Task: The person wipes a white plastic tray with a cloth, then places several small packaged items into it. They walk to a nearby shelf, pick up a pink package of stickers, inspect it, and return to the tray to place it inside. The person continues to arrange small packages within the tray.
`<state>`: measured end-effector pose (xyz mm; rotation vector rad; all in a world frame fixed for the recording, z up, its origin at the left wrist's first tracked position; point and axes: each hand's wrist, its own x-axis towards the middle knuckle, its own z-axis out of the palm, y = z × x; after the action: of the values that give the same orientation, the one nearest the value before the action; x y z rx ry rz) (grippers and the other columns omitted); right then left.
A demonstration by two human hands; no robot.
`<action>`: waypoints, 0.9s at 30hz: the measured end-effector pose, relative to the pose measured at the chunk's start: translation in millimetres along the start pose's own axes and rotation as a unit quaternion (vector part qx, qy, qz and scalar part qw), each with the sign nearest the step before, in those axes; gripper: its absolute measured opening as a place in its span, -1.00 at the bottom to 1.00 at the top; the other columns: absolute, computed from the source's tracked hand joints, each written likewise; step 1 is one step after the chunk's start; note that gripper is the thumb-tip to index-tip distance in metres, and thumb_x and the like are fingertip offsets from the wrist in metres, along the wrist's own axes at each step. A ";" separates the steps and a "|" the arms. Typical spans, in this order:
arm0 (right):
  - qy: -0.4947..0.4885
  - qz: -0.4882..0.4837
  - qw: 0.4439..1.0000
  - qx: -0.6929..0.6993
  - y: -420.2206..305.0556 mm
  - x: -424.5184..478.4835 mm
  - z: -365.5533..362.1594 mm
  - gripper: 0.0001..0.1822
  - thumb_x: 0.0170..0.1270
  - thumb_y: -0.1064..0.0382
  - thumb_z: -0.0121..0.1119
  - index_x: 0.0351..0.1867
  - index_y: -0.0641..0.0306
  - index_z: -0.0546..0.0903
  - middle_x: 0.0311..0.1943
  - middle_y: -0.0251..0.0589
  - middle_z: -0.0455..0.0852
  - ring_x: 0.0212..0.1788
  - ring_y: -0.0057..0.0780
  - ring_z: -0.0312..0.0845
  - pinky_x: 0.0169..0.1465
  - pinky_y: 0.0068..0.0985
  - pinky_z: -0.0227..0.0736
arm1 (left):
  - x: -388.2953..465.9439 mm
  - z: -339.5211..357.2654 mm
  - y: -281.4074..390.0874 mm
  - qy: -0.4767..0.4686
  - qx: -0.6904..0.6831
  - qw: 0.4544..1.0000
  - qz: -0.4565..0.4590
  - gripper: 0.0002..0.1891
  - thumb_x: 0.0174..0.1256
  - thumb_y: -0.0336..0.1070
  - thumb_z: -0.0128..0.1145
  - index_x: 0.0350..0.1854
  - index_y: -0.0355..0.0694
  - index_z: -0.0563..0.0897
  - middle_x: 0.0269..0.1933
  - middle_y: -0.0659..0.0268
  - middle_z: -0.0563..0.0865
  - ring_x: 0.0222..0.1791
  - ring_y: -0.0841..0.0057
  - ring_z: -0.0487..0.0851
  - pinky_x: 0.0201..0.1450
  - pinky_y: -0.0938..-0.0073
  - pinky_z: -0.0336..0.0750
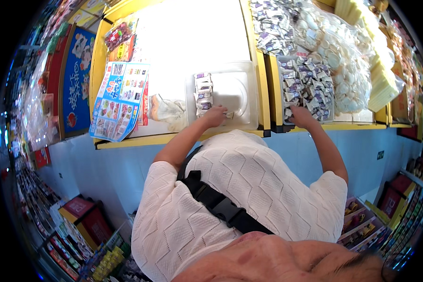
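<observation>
My left hand (pixel 216 116) reaches into a translucent plastic bin (pixel 252 95). Along that bin's left side runs a neat column of small wrapped pieces (pixel 203 92) in white and purple. One more wrapped piece (pixel 230 115) lies at my left fingertips; whether they grip it cannot be made out. My right hand (pixel 302 117) is at the near left corner of a second bin (pixel 333 107), heaped with loose wrapped pieces (pixel 312 86) of the same look. Its fingertips are among the pieces, and what they hold is hidden.
A yellow divider (pixel 262 88) stands between the two bins. Bags of round pale biscuits (pixel 349 70) sit at right, beside stacked yellow packs (pixel 384 84). At left lie a printed flyer (pixel 121 102), a crumpled cloth or glove (pixel 169 111) and snack bags (pixel 120 37).
</observation>
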<state>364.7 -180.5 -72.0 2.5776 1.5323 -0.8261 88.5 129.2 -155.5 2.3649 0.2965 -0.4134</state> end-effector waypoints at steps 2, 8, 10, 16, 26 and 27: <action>-0.010 0.015 1.000 0.006 -18.0 -4.6 -36.2 -0.63 0.12 0.14 0.29 -0.12 0.28 0.47 -0.32 0.05 0.66 -0.18 0.06 0.59 -0.09 -0.10 0.45 | 5.4 13.9 4.6 -0.026 0.014 0.999 -0.020 -0.67 0.26 -0.28 0.04 0.02 -0.27 0.61 0.02 -0.02 0.61 0.05 0.05 0.56 0.18 0.17 0.42; 0.093 -0.041 0.971 0.218 -67.9 21.8 -118.1 -0.67 0.21 0.16 0.27 -0.18 0.30 0.42 -0.40 0.01 0.65 -0.30 -0.01 0.60 -0.24 -0.23 0.43 | 4.5 30.8 -5.0 -0.113 -0.002 0.993 -0.034 -0.66 0.27 -0.26 0.02 0.05 -0.25 0.60 0.04 0.01 0.61 0.09 0.08 0.54 0.20 0.17 0.40; 0.095 -0.095 0.962 0.237 -105.9 43.4 -129.6 -0.66 0.20 0.14 0.28 -0.16 0.29 0.44 -0.40 0.00 0.65 -0.31 -0.09 0.62 -0.23 -0.26 0.45 | 3.7 26.3 -6.8 -0.109 0.009 0.993 -0.040 -0.67 0.26 -0.28 0.03 0.03 -0.26 0.61 0.05 0.01 0.61 0.10 0.09 0.54 0.21 0.17 0.40; 0.006 -0.172 0.971 0.167 -186.0 154.0 -20.7 -0.67 0.13 0.19 0.29 -0.14 0.29 0.49 -0.33 0.05 0.68 -0.23 -0.02 0.63 -0.15 -0.21 0.49 | -14.3 -3.2 -14.2 0.149 -0.060 0.984 -0.071 -0.70 0.19 -0.36 0.06 -0.03 -0.29 0.63 -0.04 -0.01 0.65 0.03 0.07 0.59 0.15 0.20 0.45; 0.022 -0.163 0.976 0.140 -215.4 188.0 120.5 -0.63 -0.02 0.17 0.35 -0.19 0.27 0.54 -0.20 0.11 0.60 -0.08 0.11 0.53 -0.02 -0.16 0.49 | -16.6 -2.4 -13.4 0.139 -0.119 0.975 -0.124 -0.70 0.16 -0.36 0.06 -0.03 -0.22 0.61 -0.04 0.01 0.64 0.02 0.04 0.58 0.12 0.14 0.44; 0.041 -0.163 0.973 0.158 -211.5 184.6 121.2 -0.62 -0.02 0.18 0.36 -0.20 0.27 0.51 -0.20 0.09 0.57 -0.08 0.13 0.50 -0.03 -0.13 0.47 | -14.2 0.8 -12.0 0.141 -0.090 0.980 -0.111 -0.69 0.15 -0.36 0.07 -0.03 -0.22 0.61 -0.05 0.01 0.63 0.01 0.03 0.58 0.11 0.13 0.45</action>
<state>207.8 42.6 -210.2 2.6311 2.0400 -1.0840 71.3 135.9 -158.0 2.2163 0.7047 -0.1439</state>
